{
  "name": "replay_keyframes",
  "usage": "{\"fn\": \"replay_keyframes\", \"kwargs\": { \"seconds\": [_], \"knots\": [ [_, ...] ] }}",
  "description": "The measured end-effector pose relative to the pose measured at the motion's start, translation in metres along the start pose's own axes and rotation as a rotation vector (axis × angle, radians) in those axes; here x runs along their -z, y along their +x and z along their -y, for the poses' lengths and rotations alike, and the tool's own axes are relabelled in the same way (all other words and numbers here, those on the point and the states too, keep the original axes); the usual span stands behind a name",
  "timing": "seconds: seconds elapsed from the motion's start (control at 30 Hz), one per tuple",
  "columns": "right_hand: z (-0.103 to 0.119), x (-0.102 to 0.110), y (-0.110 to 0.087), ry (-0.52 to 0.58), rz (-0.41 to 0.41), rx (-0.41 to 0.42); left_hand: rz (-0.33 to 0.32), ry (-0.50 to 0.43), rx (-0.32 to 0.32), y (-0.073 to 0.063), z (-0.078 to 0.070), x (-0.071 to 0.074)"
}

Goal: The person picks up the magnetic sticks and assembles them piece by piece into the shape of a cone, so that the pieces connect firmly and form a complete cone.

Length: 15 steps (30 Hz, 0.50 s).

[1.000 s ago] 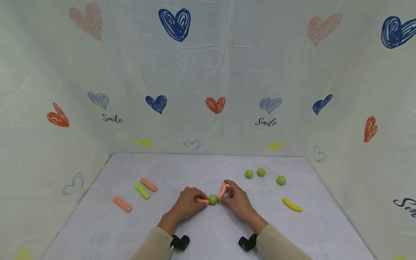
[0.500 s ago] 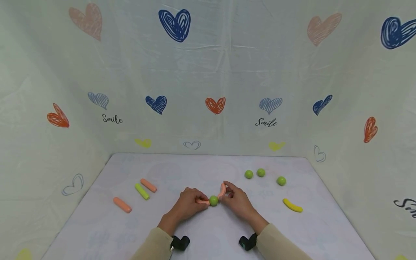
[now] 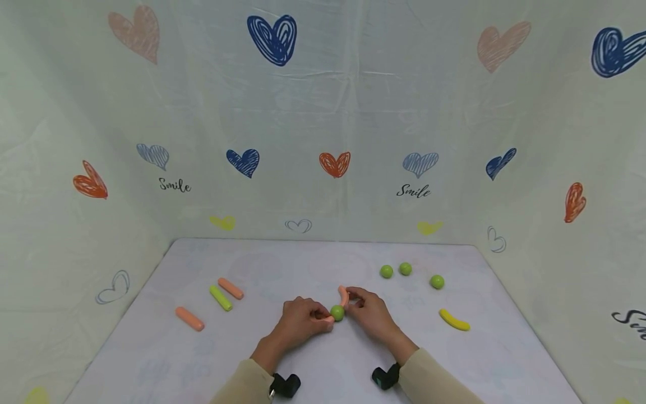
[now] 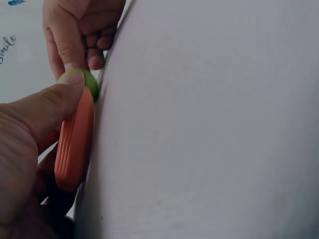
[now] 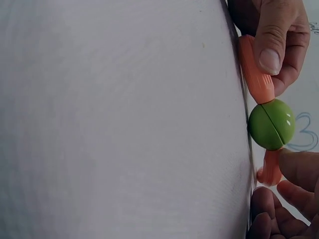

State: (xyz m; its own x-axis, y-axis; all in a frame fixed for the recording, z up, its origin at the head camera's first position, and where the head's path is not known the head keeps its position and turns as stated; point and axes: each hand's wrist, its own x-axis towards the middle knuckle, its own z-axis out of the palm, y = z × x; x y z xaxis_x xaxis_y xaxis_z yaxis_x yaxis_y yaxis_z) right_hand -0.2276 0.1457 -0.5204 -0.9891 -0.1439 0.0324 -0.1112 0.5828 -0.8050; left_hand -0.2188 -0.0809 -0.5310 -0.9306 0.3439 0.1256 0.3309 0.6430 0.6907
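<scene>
A glossy green ball [image 3: 337,313] with a seam sits between my two hands over the middle of the white table. My left hand [image 3: 301,321] pinches a ridged orange stick [image 4: 75,149], thumb along its top; its end meets the ball, as the right wrist view shows. From the ball's other side a curved orange stick [image 3: 344,295] bends up and away. My right hand [image 3: 373,315] pinches this curved stick close to the ball, other fingers curled below. In the head view my left fingers mostly cover the straight stick.
At left on the table lie two orange sticks [image 3: 189,318] and a lime-green stick [image 3: 220,298]. On the right are three loose green balls [image 3: 405,269] and a curved yellow stick [image 3: 454,320]. A heart-printed curtain [image 3: 303,112] surrounds the table.
My left hand has moved right and slightly nearer, and the ball has shifted right with it. The curved stick has swung left at its far end. My right hand has barely moved.
</scene>
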Motion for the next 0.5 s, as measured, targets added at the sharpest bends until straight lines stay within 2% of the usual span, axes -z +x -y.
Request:
{"fn": "replay_keyframes", "kwargs": {
  "seconds": [0.2, 0.33, 0.5],
  "knots": [
    [-0.0021, -0.0016, -0.0025, 0.028, -0.035, -0.014, -0.004, 0.004, 0.005, -0.0029, -0.0073, 0.0000],
    [-0.0035, -0.0036, -0.0053, 0.056, -0.007, 0.041, -0.004, 0.001, 0.008, -0.0075, -0.0108, 0.0042],
    [-0.0061, -0.0040, -0.0072, 0.010, 0.051, 0.131, 0.016, -0.016, -0.002, -0.0093, -0.0085, 0.0036]
  ]
}}
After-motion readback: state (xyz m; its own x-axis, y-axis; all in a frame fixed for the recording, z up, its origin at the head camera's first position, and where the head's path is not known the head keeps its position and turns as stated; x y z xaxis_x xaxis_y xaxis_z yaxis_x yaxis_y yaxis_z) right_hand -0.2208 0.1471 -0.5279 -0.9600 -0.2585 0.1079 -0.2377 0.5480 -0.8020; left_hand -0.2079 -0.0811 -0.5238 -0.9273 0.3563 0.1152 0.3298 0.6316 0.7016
